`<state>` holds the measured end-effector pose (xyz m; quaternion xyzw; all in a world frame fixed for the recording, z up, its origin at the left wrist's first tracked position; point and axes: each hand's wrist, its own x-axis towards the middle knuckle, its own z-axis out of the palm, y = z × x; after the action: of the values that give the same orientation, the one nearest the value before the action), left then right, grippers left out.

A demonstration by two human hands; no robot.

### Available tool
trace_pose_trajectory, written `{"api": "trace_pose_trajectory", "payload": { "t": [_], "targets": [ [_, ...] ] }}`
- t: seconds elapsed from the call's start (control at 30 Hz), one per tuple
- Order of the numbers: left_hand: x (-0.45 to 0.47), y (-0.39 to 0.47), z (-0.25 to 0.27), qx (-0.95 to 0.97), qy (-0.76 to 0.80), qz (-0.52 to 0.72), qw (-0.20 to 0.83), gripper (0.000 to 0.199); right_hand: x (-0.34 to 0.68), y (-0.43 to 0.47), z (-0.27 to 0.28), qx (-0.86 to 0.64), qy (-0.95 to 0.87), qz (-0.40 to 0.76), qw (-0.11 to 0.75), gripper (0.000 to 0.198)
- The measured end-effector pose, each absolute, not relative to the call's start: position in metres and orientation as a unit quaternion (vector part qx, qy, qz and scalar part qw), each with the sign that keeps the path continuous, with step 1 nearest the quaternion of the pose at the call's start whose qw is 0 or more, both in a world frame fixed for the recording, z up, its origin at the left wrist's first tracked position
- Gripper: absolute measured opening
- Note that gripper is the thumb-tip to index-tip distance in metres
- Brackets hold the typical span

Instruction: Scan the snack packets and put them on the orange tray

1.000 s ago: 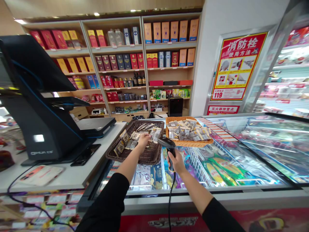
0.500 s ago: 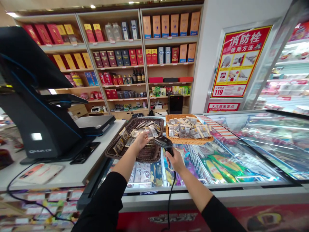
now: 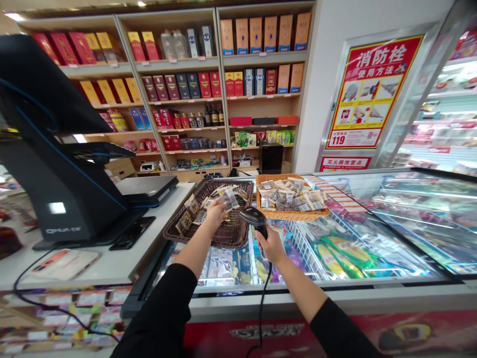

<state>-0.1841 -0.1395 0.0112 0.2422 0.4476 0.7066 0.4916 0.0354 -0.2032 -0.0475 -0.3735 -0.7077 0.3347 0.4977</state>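
Note:
My left hand (image 3: 216,213) grips a small clear snack packet (image 3: 229,198) with cream edges, held above the dark brown wicker basket (image 3: 233,237). More such packets (image 3: 187,219) lie inside that basket, mostly along its left and far sides. In my right hand (image 3: 272,243) is a black barcode scanner (image 3: 254,217), its head turned left toward the packet. The scanner's cable hangs down in front of the freezer. Right of the dark basket, an orange-tan wicker basket (image 3: 298,215) holds a heap of similar packets (image 3: 290,194).
Both baskets rest on a glass-topped chest freezer (image 3: 372,288) with frozen goods inside. At left, a checkout terminal (image 3: 74,189), a scale (image 3: 147,189) and a phone (image 3: 65,263) occupy the counter (image 3: 112,268). Shelves of boxed goods (image 3: 194,87) line the back wall.
My left hand has lifted the packet slightly and tilted it more upright over the dark basket. The scanner in my right hand stays almost in place.

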Motion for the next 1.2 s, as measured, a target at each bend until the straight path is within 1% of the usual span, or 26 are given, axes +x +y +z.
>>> {"api": "trace_pose_trajectory", "payload": {
  "t": [0.13,0.27,0.5,0.8,1.03,1.2],
  "targets": [
    [-0.1818,-0.1432,0.0139,0.242,0.443,0.707,0.496,0.044,0.0353,-0.2033,-0.0474,-0.374,-0.711,0.323,0.501,0.025],
    [-0.1817,-0.1448,0.0152,0.237,0.449,0.706,0.493,0.041,0.0357,-0.2048,-0.0446,-0.369,-0.716,0.318,0.501,0.026],
    [-0.1848,-0.143,0.0128,0.244,0.449,0.705,0.491,0.03,0.0367,-0.2038,-0.0441,-0.368,-0.72,0.323,0.492,0.025],
    [-0.1843,-0.1422,0.0145,0.238,0.468,0.706,0.475,0.033,0.0371,-0.2047,-0.0434,-0.361,-0.722,0.341,0.482,0.023],
    [-0.1868,-0.1414,0.0122,0.256,0.459,0.696,0.489,0.033,0.0368,-0.2041,-0.0448,-0.354,-0.714,0.357,0.487,0.019],
    [-0.1868,-0.141,0.0119,0.252,0.457,0.699,0.489,0.032,0.0381,-0.2039,-0.0441,-0.356,-0.718,0.347,0.487,0.019]
  ]
}}
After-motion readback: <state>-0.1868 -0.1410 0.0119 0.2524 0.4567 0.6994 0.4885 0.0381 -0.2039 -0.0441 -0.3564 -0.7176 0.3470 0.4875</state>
